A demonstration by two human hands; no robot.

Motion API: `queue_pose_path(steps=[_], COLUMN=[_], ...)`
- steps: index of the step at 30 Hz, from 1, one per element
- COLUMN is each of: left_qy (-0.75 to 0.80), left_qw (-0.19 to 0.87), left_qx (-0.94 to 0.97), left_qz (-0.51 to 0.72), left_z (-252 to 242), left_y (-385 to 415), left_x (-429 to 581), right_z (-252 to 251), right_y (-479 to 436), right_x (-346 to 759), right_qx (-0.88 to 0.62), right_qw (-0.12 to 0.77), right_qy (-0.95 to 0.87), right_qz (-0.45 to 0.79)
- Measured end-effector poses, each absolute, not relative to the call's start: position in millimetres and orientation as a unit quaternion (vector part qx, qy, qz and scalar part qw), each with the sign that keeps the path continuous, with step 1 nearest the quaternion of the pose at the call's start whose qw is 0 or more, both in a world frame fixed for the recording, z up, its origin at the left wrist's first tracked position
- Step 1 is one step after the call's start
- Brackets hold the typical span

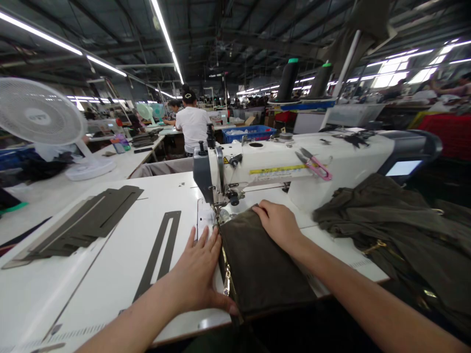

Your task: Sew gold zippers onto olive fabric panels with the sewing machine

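A dark olive fabric panel (263, 264) lies on the machine bed, its far left corner at the needle area of a white sewing machine (265, 162). Along its left edge runs a gold zipper (225, 257) with a metal zipper pull (227, 284). My left hand (200, 272) lies flat with spread fingers, fingertips by the zipper edge just short of the presser foot and thumb at the near corner. At the panel's far right edge, my right hand (277, 223) is closed on the fabric, fingers partly hidden.
A slotted strip (162, 250) and a stack of cut olive pieces (88, 215) lie left. Bunched olive fabric (382, 220) with gold hardware sits right. Pink-handled snips (316, 166) rest on the machine. A white fan (40, 117) stands left; a person (193, 122) sits ahead.
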State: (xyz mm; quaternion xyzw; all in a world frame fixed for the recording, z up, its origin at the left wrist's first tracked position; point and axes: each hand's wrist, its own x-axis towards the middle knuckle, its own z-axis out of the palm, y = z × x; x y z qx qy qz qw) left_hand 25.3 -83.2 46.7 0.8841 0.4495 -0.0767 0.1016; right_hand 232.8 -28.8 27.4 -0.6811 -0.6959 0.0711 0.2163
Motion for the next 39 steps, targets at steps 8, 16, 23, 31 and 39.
queue_pose_path(steps=[8, 16, 23, 31, 39], left_qy=[0.451, 0.449, 0.454, 0.308, 0.485], left_qw=[0.098, 0.098, 0.106, 0.16, -0.018], left_qx=[0.885, 0.883, 0.882, 0.934, 0.871], left_qz=[-0.067, -0.093, -0.069, 0.081, 0.08], left_z=[47, 44, 38, 50, 10], left_y=[-83, -84, -86, -165, -171], left_x=[28, 28, 23, -14, -97], right_z=[3, 13, -23, -15, -17], right_y=[-28, -65, -84, -83, -69], right_x=[243, 209, 196, 196, 190], right_qx=[-0.663, -0.506, -0.475, -0.468, -0.402], right_qw=[0.067, 0.128, 0.138, 0.142, 0.204], right_qy=[-0.737, -0.842, -0.869, -0.872, -0.892], right_qz=[-0.114, -0.135, 0.004, -0.023, -0.021])
